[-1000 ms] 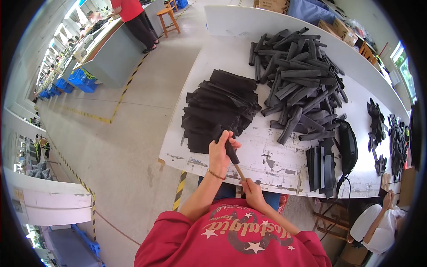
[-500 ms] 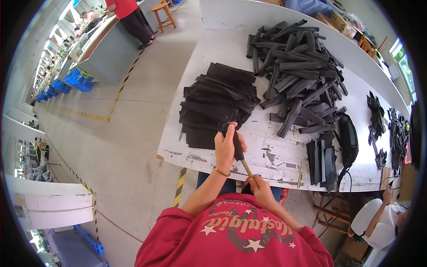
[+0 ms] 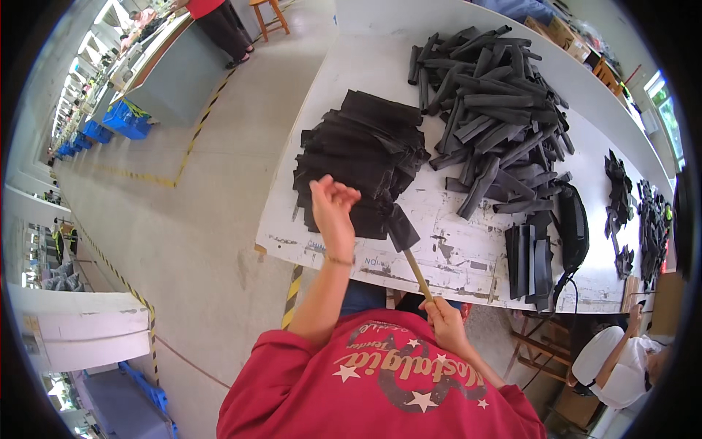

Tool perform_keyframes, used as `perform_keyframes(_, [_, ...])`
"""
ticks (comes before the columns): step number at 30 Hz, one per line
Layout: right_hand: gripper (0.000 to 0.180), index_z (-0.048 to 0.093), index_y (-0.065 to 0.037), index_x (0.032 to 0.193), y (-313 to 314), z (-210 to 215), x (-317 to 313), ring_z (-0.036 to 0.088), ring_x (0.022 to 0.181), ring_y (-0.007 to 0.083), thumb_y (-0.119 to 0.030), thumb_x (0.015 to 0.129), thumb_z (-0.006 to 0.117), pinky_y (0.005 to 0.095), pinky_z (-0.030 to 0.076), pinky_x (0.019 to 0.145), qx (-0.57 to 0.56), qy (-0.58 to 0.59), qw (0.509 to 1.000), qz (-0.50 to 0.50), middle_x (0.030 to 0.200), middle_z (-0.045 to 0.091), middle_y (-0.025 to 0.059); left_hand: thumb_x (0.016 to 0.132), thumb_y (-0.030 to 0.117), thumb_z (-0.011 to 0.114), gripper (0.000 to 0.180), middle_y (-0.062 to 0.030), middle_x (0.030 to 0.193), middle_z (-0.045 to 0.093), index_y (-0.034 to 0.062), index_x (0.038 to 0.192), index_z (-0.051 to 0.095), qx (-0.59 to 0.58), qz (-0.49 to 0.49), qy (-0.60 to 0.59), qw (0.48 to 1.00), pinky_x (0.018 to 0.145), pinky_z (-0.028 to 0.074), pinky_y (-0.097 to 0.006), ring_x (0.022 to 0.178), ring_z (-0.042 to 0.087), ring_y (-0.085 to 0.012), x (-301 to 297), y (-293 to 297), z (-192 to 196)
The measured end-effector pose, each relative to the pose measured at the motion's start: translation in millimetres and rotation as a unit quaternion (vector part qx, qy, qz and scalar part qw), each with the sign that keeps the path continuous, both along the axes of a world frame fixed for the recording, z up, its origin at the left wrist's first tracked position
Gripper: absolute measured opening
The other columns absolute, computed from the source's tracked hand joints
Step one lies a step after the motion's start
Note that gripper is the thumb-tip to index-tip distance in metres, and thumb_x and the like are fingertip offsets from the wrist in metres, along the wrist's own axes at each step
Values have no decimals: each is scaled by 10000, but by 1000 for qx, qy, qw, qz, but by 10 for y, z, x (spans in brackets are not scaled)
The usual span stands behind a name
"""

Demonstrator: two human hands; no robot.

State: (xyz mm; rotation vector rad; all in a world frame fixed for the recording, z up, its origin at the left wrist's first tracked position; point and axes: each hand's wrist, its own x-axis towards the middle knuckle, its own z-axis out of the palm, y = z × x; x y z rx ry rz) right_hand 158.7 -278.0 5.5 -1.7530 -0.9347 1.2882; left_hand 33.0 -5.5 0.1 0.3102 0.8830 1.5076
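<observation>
My right hand [image 3: 444, 322] is closed round the lower end of a thin wooden stick [image 3: 417, 271] that points up and away from me. A black fabric piece [image 3: 404, 229] sits on the far end of the stick, spread rather flat. To the left, my left hand [image 3: 333, 219] is raised with fingers apart and a little curled, holding nothing. It is over the near left part of a stack of flat black fabric pieces [image 3: 358, 150], which lie overlapping in rows on the white table [image 3: 395, 263].
A large heap of dark rolled fabric tubes [image 3: 504, 110] lies at the far right. Nearer are several upright dark strips [image 3: 521, 260] and a black bag [image 3: 572, 227]. A low white wall [image 3: 585, 110] bounds the table. Another person [image 3: 618, 366] sits at the lower right.
My left hand has let go of the black fabric piece on the stick and moved left, its fingers opening. The fabric piece has spread out. My right hand still grips the stick.
</observation>
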Motion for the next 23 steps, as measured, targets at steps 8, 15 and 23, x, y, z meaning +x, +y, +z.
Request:
perform_keyframes(8, [211, 565, 23, 962, 105, -118, -122, 431, 522, 116, -169, 955, 479, 298, 374, 494, 46, -56, 997, 34, 568, 448, 67, 973, 387, 423, 319, -24, 532, 436, 90, 933, 533, 8, -293, 13, 956, 378, 372, -258, 392, 438, -134, 154, -656, -84])
perform_keyframes(15, [213, 562, -12, 944, -244, 119, 162, 384, 489, 58, -204, 966, 473, 234, 311, 450, -109, 171, 977, 70, 563, 411, -27, 984, 371, 386, 346, -38, 421, 344, 79, 812, 456, -13, -203, 1, 979, 292, 279, -293, 293, 324, -145, 215, -623, 161])
perform_keyframes(23, [210, 541, -40, 928, -90, 11, 276, 289, 444, 36, -208, 989, 430, 215, 241, 398, -31, 193, 980, -47, 557, 331, -69, 931, 453, 488, 441, -71, 859, 544, 48, 1105, 481, 61, -96, 149, 982, 741, 511, -369, 760, 551, -174, 48, -441, 73])
